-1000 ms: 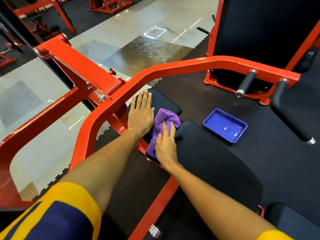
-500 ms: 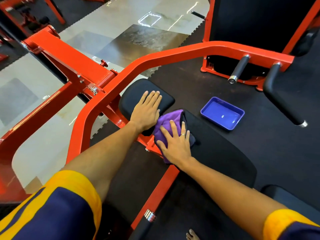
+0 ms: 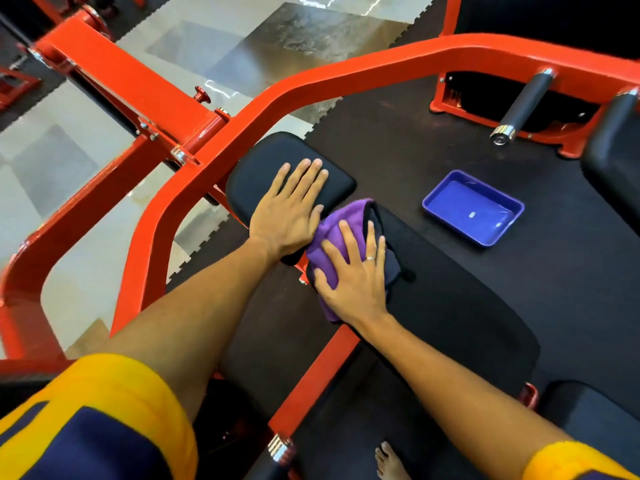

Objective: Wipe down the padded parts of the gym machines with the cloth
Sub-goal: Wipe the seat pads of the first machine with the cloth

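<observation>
A purple cloth (image 3: 334,223) lies on the upper end of the long black pad (image 3: 460,306) of a red gym machine. My right hand (image 3: 353,271) presses flat on the cloth with its fingers spread and straight. My left hand (image 3: 291,206) rests flat on the small black head pad (image 3: 263,168) just beyond, fingers together. The two hands nearly touch at the gap between the pads.
A curved red frame bar (image 3: 311,88) arcs over the head pad. A blue plastic tray (image 3: 472,207) sits on the black rubber floor to the right. Black roller handles (image 3: 523,102) and another red machine stand at the upper right. My bare foot (image 3: 391,462) shows below.
My right hand has slid the cloth from the head pad's edge down onto the long pad and flattened on it. My left hand stays on the head pad.
</observation>
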The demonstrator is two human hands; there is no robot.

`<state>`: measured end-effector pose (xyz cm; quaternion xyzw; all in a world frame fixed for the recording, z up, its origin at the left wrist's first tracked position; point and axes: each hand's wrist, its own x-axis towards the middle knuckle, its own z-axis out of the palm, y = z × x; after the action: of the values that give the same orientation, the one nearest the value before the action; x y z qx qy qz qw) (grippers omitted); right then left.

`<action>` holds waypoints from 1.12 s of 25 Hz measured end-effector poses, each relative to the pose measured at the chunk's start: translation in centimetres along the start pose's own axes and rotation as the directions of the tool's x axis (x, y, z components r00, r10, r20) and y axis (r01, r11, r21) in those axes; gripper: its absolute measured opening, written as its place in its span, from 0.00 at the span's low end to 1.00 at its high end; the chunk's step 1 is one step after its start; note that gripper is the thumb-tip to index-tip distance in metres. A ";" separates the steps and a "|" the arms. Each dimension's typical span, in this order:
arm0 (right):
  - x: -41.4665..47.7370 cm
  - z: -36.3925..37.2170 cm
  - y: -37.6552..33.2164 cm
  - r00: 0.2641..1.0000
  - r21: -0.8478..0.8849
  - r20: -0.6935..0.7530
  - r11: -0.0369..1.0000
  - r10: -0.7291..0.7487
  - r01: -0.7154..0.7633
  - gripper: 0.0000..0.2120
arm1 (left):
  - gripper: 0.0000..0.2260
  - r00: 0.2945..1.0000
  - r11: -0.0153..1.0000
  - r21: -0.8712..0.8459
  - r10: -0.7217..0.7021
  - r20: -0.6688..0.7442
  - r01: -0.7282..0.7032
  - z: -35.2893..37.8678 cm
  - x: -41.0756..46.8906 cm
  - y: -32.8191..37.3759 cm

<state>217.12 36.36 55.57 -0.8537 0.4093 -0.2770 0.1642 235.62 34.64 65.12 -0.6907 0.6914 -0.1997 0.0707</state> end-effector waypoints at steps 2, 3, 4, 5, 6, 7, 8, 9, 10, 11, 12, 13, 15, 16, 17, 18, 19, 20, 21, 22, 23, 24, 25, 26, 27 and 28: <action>-2.3 0.0 1.2 0.978 0.004 0.048 0.979 -0.202 0.202 0.27 | 0.29 1.000 1.000 0.012 -0.004 0.007 0.004 0.0 0.0 0.2; -1.9 -0.4 2.5 0.953 -0.013 0.074 0.955 -0.295 0.297 0.27 | 0.30 1.000 1.000 0.020 -0.008 0.006 0.008 0.1 0.1 0.2; -0.7 -0.7 3.9 0.938 -0.033 0.094 0.940 -0.335 0.339 0.28 | 0.30 1.000 1.000 0.014 -0.010 0.004 0.010 0.1 0.3 0.1; 1.1 -1.1 5.2 0.945 -0.049 0.111 0.948 -0.309 0.316 0.28 | 0.30 1.000 1.000 0.006 -0.010 -0.001 0.010 0.1 0.3 0.1; 3.2 -1.6 6.1 0.971 -0.067 0.119 0.974 -0.208 0.217 0.29 | 0.30 1.000 1.000 0.007 -0.009 -0.008 0.009 0.2 0.1 0.1; 5.1 -2.0 6.8 0.991 -0.076 0.118 0.994 -0.066 0.075 0.29 | 0.30 1.000 1.000 0.017 -0.010 -0.015 0.010 0.3 0.0 0.2; 6.1 -2.3 6.9 0.989 -0.054 0.129 0.997 0.068 -0.061 0.29 | 0.30 1.000 1.000 0.018 -0.015 -0.015 0.016 0.3 0.0 0.2; 5.8 -2.4 6.5 0.979 -0.018 0.134 0.988 0.157 -0.156 0.29 | 0.30 1.000 1.000 0.010 -0.018 -0.008 0.018 0.2 0.1 0.1; 4.4 -2.1 5.8 0.974 0.007 0.115 0.980 0.195 -0.197 0.30 | 0.30 1.000 1.000 0.008 -0.017 0.001 0.017 0.1 0.1 0.1; 2.3 -1.7 5.0 0.978 0.009 0.083 0.981 0.191 -0.192 0.31 | 0.30 1.000 1.000 0.019 -0.018 0.000 0.018 0.2 0.1 0.3; -0.1 -1.3 3.8 0.984 -0.006 0.066 0.987 0.163 -0.163 0.32 | 0.30 1.000 0.999 0.029 -0.020 0.000 0.020 0.1 0.2 0.4; -2.4 -1.0 2.7 0.990 -0.017 0.076 0.993 0.115 -0.114 0.34 | 0.30 1.000 0.999 0.028 -0.022 0.009 0.022 -0.1 0.2 0.3; -4.3 -0.6 2.1 0.993 -0.025 0.118 1.000 0.003 0.000 0.36 | 0.30 1.000 1.000 0.021 -0.019 0.018 0.018 -0.1 0.2 0.2; -3.4 -0.6 2.5 0.989 -0.023 0.138 0.998 -0.049 0.053 0.36 | 0.30 1.000 1.000 0.022 -0.019 0.016 0.018 -0.1 0.1 0.3; -1.8 -0.9 3.4 0.986 -0.026 0.150 0.996 -0.078 0.083 0.35 | 0.30 1.000 1.000 0.022 -0.018 0.016 0.017 -0.2 0.2 0.3; 0.1 -1.2 4.2 0.984 -0.033 0.159 0.996 -0.082 0.089 0.34 | 0.30 1.000 1.000 0.021 -0.016 0.019 0.016 -0.2 0.2 0.4; 2.0 -1.7 4.7 0.986 -0.043 0.160 0.997 -0.051 0.059 0.33 | 0.30 1.000 1.000 0.015 -0.018 0.017 0.018 -0.1 0.2 0.4; 3.8 -2.1 4.9 0.987 -0.047 0.161 0.999 0.010 -0.002 0.32 | 0.30 1.000 1.000 0.010 -0.022 0.012 0.022 0.1 0.3 0.4; 5.2 -2.5 4.8 0.986 -0.052 0.150 0.997 0.070 -0.063 0.31 | 0.30 1.000 1.000 0.007 -0.025 0.010 0.025 0.1 0.3 0.4; 6.3 -2.9 4.7 0.982 -0.051 0.137 0.991 0.130 -0.124 0.29 | 0.30 1.000 1.000 0.007 -0.025 0.014 0.025 0.1 0.2 0.3; 7.3 -3.1 4.7 0.972 -0.043 0.134 0.981 0.193 -0.188 0.27 | 0.30 1.000 1.000 0.005 -0.024 0.017 0.024 0.1 0.2 0.4; 8.2 -3.4 4.9 0.954 -0.028 0.142 0.965 0.262 -0.261 0.24 | 0.30 1.000 1.000 0.003 -0.023 0.014 0.023 0.1 0.2 0.4; 9.0 -3.7 5.0 0.926 -0.006 0.153 0.937 0.346 -0.349 0.22 | 0.30 1.000 1.000 0.006 -0.022 0.007 0.022 0.1 0.2 0.4; 9.6 -3.8 4.8 0.884 0.020 0.166 0.895 0.437 -0.446 0.21 | 0.30 1.000 1.000 0.008 -0.022 -0.001 0.022 0.1 0.2 0.4; 9.9 -3.7 4.5 0.840 0.046 0.179 0.849 0.512 -0.527 0.21 | 0.30 1.000 1.000 0.003 -0.021 -0.010 0.021 0.1 0.2 0.3; 9.8 -3.4 4.0 0.819 0.060 0.185 0.825 0.544 -0.562 0.22 | 0.30 1.000 1.000 -0.006 -0.018 -0.020 0.018 0.2 0.1 0.3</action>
<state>217.66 26.00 59.52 -0.7067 0.6089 -0.1706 0.3173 235.44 34.47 64.87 -0.6952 0.6862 -0.2053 0.0602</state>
